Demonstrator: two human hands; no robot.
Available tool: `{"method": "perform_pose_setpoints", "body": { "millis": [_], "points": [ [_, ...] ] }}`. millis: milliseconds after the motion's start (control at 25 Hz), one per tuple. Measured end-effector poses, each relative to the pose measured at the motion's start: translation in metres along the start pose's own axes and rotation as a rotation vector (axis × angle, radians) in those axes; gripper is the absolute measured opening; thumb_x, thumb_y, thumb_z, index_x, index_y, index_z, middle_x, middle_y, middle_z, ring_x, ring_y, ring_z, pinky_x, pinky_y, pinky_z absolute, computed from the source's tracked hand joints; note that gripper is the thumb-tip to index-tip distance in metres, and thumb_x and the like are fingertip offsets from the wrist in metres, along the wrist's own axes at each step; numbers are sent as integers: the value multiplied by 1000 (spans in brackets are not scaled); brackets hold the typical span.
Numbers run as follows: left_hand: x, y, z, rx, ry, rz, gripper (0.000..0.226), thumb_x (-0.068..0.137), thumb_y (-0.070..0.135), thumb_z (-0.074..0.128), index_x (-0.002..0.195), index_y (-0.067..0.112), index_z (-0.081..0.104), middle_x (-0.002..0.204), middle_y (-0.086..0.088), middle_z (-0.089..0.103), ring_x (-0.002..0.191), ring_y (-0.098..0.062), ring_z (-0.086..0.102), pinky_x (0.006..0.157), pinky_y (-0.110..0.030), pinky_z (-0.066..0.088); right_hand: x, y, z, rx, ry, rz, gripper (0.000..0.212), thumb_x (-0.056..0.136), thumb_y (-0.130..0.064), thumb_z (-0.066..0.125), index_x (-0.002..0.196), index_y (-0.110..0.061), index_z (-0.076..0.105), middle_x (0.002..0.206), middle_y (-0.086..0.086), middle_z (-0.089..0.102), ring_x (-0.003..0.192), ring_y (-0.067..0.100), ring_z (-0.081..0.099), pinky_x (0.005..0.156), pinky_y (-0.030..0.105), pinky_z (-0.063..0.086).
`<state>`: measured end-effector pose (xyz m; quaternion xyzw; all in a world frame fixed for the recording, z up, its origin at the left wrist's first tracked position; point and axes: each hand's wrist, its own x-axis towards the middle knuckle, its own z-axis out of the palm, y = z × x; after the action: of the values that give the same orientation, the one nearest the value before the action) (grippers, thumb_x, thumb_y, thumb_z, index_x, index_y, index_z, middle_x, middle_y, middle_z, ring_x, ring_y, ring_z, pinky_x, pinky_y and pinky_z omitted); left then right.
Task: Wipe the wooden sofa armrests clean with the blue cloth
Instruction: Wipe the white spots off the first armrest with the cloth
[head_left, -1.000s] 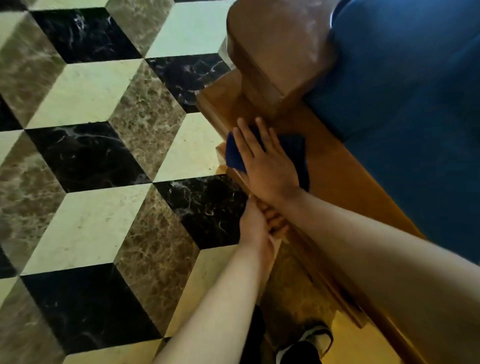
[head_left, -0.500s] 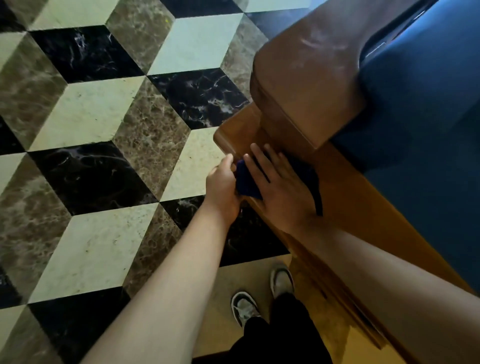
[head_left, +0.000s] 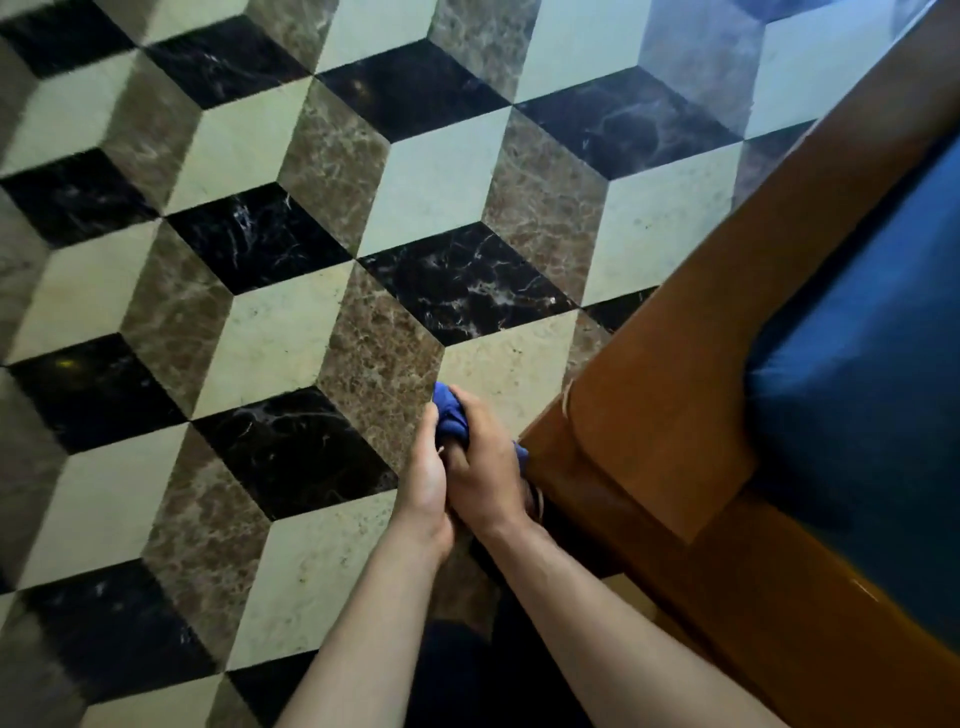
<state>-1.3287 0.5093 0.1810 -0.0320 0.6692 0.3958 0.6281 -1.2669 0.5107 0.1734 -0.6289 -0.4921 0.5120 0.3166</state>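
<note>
The floor (head_left: 270, 322) fills most of the view, laid in diamond-shaped marble tiles of 3 colours, cream, brown and black, that read as stacked cubes. Along the right side runs the wooden sofa frame (head_left: 670, 395), orange-brown and glossy, with its rounded corner near the middle of the picture and a lower wooden ledge stepping out toward the bottom right. A blue cushion (head_left: 872, 395) sits inside the frame at the far right.

Both bare forearms reach up from the bottom edge and meet just left of the wooden corner, over the floor rather than over the wood. The left hand (head_left: 428, 478) and the right hand (head_left: 485, 470) are pressed together, each with fingers curled around the blue cloth (head_left: 449, 415), which is bunched into a small wad between them. A fold of it pokes out above the fingers, and a second bit shows at the right hand's far side, close to the wooden corner; whether it touches the wood cannot be told. Dark trousers (head_left: 467, 675) show between the forearms at the bottom.
</note>
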Motion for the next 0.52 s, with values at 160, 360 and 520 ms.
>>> {"method": "perform_pose_setpoints", "body": {
  "millis": [160, 360, 520],
  "points": [
    [-11, 85, 19, 21, -77, -6, 51, 101, 49, 49, 134, 12, 65, 130, -21, 69, 120, -34, 67, 95, -47, 57, 56, -67, 1, -14, -74, 15, 46, 91, -6, 60, 136, -14, 60, 129, 4, 66, 120, 15, 60, 104, 24, 44],
    [31, 195, 69, 222, -148, 9, 36, 103, 37, 53, 120, 12, 72, 103, -11, 74, 85, -25, 72, 74, -35, 57, 179, -127, -15, -66, -59, 65, 42, 85, 1, 56, 121, -15, 69, 109, 0, 71, 101, 15, 65, 84, 17, 44],
    [91, 265, 120, 384, -292, 79, 17, 101, 12, 58, 110, 6, 71, 93, -13, 75, 78, -24, 73, 67, -34, 58, 263, -159, -38, 19, 102, 154, 29, 92, -5, 57, 117, -13, 70, 103, -3, 73, 94, 9, 65, 83, 14, 45]
  ]
}}
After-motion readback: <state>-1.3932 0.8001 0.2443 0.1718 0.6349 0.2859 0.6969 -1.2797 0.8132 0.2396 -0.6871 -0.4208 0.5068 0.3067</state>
